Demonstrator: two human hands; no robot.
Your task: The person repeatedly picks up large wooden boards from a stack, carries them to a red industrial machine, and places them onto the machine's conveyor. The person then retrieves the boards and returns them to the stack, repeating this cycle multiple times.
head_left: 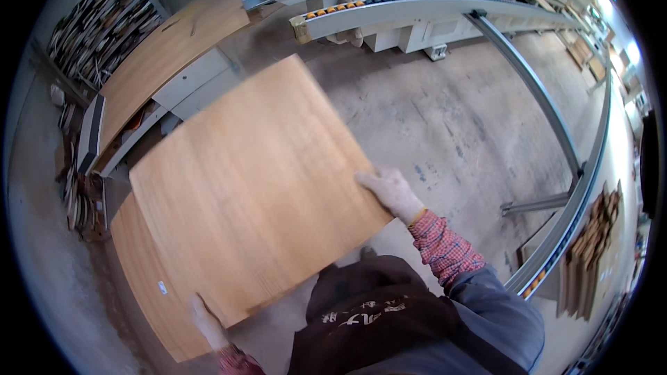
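Head view: you carry a wood panel, held tilted over the floor.
Left hand: gloved, closed on the panel's near corner.
Right hand: gloved, fingers flat on top at the right edge.
Below: a second panel lies under it.
Advice: keep both grips firm and the panel level.
Far: conveyor, shelves.
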